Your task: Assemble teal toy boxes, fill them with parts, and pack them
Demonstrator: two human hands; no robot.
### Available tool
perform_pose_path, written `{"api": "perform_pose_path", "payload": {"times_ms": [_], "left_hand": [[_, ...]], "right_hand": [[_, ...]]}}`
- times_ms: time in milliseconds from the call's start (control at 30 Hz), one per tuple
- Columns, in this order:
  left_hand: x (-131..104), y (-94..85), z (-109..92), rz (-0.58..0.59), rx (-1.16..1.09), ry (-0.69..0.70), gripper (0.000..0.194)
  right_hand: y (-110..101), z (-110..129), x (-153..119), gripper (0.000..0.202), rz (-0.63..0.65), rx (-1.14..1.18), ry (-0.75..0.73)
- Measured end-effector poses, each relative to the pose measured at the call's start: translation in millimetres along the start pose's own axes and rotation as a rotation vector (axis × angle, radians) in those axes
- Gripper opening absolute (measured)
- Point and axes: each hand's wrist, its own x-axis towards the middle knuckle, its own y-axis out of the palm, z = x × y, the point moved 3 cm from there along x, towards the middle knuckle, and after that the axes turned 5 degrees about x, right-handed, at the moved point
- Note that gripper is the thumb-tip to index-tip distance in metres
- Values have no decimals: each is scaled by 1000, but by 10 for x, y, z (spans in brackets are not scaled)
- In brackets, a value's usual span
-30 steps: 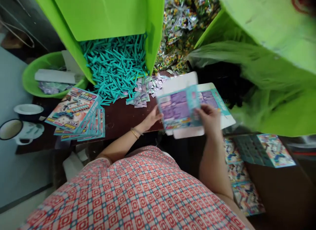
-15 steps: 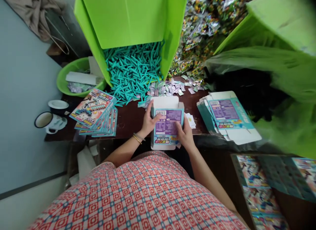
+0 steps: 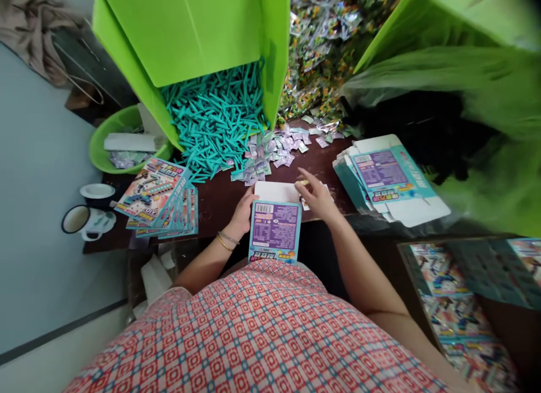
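Observation:
My left hand (image 3: 242, 214) grips the left edge of a flat-faced cardboard box (image 3: 276, 231). The box's purple and turquoise printed side faces up, and its white top flap (image 3: 274, 191) stands out at the far end. Its near end rests against the patterned shirt. My right hand (image 3: 316, 197) is off the box, just beyond its right side, over a few small white cards (image 3: 328, 195) on the table. A small yellowish-white card (image 3: 302, 182) shows between its fingertips, partly hidden by the fingers.
Turquoise sticks (image 3: 215, 123) spill from a green bin (image 3: 274, 61). Small sachets (image 3: 274, 148) lie before it. Printed booklets (image 3: 152, 190) and an enamel mug (image 3: 87, 221) are left; flattened boxes (image 3: 382, 176) are stacked right. A green basin (image 3: 98, 148) stands behind the booklets.
My right hand has let go of the box and moved up and right to the small cards. The box has moved slightly left and nearer the body, still in my left hand. The view has shifted.

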Motion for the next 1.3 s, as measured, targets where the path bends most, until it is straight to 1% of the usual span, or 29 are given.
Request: {"api": "perform_pose_path", "payload": {"times_ms": [33, 67, 100, 133, 167, 200, 233, 300, 400, 500, 567, 600, 667, 733, 767, 800, 867, 933, 967, 1000, 1067, 1133, 1167, 1233, 1300], "left_hand": [[19, 32, 1, 59, -25, -99, 48], [37, 49, 2, 90, -37, -187, 46], [53, 52, 0, 94, -42, -251, 45], [68, 46, -5, 80, -48, -282, 45], [82, 39, -12, 61, -55, -282, 47], [94, 33, -20, 46, -62, -259, 51], [102, 33, -24, 40, -61, -227, 54], [110, 47, -19, 33, -33, -173, 55], [116, 100, 2, 30, 29, -133, 51], [121, 183, 28, 58, 77, -143, 55], [115, 224, 43, 46, 90, -125, 56], [108, 235, 46, 27, 93, -91, 55], [81, 231, 40, -20, 138, 29, 49], [38, 205, 21, -41, 270, 179, 48], [12, 186, 13, -41, 349, 244, 46], [-14, 162, 9, -42, 418, 294, 44], [-65, 103, 23, -58, 491, 342, 39], [-109, 48, 62, -99, 508, 347, 37], [-124, 32, 84, -119, 519, 351, 37], [-131, 24, 102, -132, 534, 358, 37], [-102, 25, 95, -141, 564, 385, 38], [-10, 10, -8, -161, 568, 423, 40], [55, -17, -102, -182, 557, 442, 41], [182, -122, -365, -276, 540, 505, 42], [245, -283, -671, -410, 559, 604, 39]], "right_hand": [[-31, 60, 62, 45, 45, -35, -33], [-40, 130, 106, 39, 114, -65, -71], [-30, 206, 125, 34, 196, -78, -113], [-11, 282, 118, 31, 266, -73, -156], [10, 349, 94, 31, 310, -52, -186], [32, 398, 60, 33, 330, -15, -190], [54, 420, 26, 37, 338, 34, -163], [96, 383, -17, 46, 350, 152, -49], [133, 191, 22, 49, 369, 312, 125], [119, -7, 119, 46, 346, 352, 221], [83, -48, 148, 43, 339, 310, 208], [59, -34, 143, 42, 349, 284, 183], [13, 35, 96, 45, 405, 258, 123], [-17, 110, 15, 48, 467, 265, 66], [-21, 130, -32, 50, 468, 272, 36], [-20, 131, -81, 51, 429, 277, 8], [8, 65, -192, 55, 250, 297, -23], [75, -72, -327, 54, 46, 351, 0], [120, -146, -394, 51, -21, 383, 21], [167, -211, -451, 47, -56, 410, 38], [234, -273, -511, 42, -73, 424, 34], [262, -221, -491, 46, -66, 415, -12], [278, -151, -457, 54, -50, 417, -39], [347, 62, -369, 68, -5, 406, -95], [488, 325, -297, 68, 6, 305, -162]]}}
